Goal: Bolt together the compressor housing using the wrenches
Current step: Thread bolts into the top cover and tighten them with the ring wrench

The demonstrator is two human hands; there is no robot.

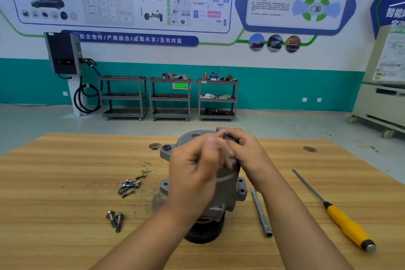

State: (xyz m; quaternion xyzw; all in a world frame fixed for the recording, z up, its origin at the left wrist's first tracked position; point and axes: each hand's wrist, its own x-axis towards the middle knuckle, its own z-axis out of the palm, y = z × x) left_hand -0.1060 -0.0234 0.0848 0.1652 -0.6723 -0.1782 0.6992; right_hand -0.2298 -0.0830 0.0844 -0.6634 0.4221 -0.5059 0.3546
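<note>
The grey metal compressor housing (228, 182) stands upright on its black pulley in the middle of the wooden table (65, 171). Both of my hands are over its top end and hide most of it. My right hand (245, 151) pinches a small silver bolt (222, 132) at the far top rim. My left hand (197, 166) is blurred, with its fingers curled just left of the right fingertips; what it holds is hidden. A slim steel socket wrench bar (262, 212) lies on the table right of the housing.
Several loose bolts (129, 185) lie in a pile left of the housing, and two more bolts (115, 220) lie nearer to me. A yellow-handled tool (346, 223) lies at the right. Three grey carts (171, 98) stand by the far wall.
</note>
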